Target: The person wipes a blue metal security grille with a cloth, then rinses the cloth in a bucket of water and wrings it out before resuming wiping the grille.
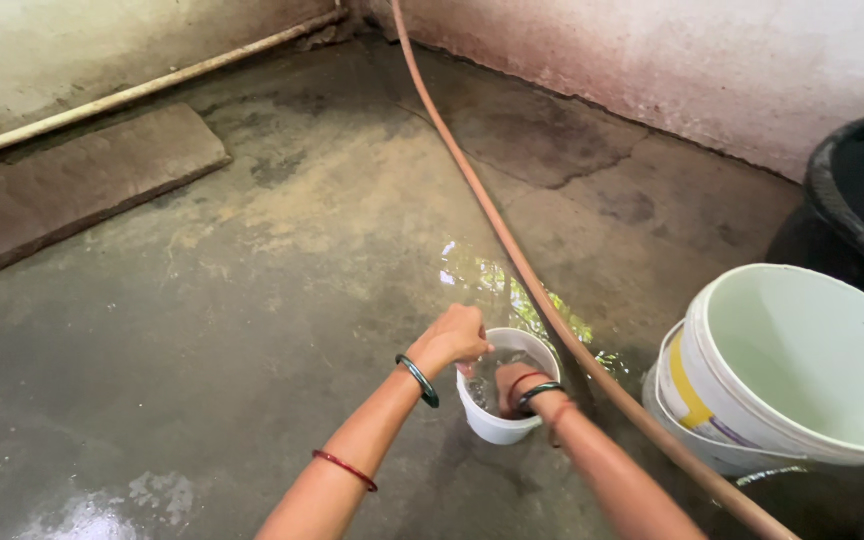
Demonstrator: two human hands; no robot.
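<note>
Wet, stained concrete floor [252,260] meets a blotched wall; a brown hose [512,250] runs across it, passing just right of a small white container [497,425] holding water. Beside the hose stand a large white bucket [792,370] and a black tub [862,200]. The left hand [452,338] closes on the container's rim; the right hand [510,385] is plunged inside, its grip hidden

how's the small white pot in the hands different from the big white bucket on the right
The small white pot stands upright on the wet floor; the big white bucket is far larger and leans tilted. The pot holds water, with the right hand inside and the left hand on its rim; the bucket looks empty and untouched. Both are round white plastic.
</note>
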